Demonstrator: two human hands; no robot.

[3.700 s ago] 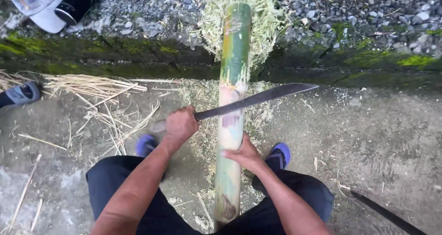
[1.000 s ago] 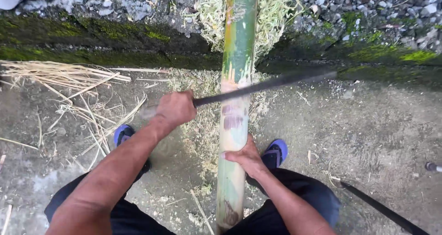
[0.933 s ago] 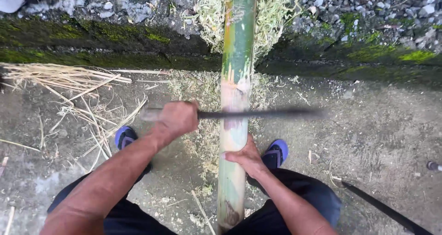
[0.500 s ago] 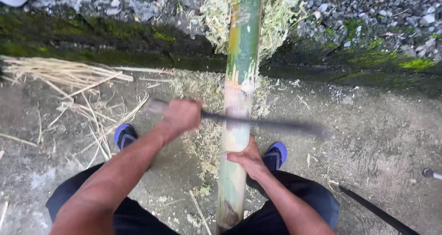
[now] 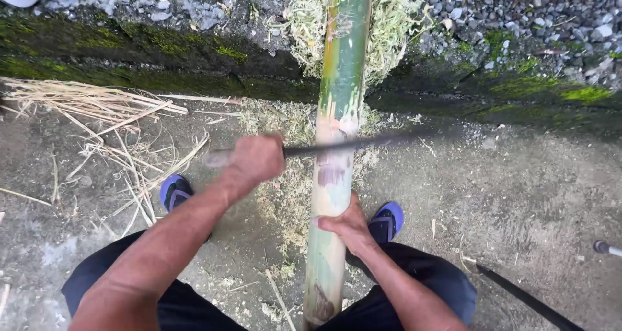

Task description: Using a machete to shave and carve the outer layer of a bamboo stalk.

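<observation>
Bamboo (image 5: 337,143) lies between your knees, far end up on the mossy curb (image 5: 162,52). Your right hand (image 5: 348,227) is wrapped round it low down; left hand (image 5: 258,159) is fisted on the blade (image 5: 337,147), which crosses the pole, blurred. Shave shallow, strokes away from that right hand. Ground (image 5: 518,188) is rough concrete with shavings (image 5: 285,195), gravel (image 5: 518,13) beyond, straw (image 5: 97,110) left.

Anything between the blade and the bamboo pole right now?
Nothing visible. The long blade, gripped in the left hand, lies across the bamboo pole above the right hand steadying the pole; motion blur hides contact.
</observation>
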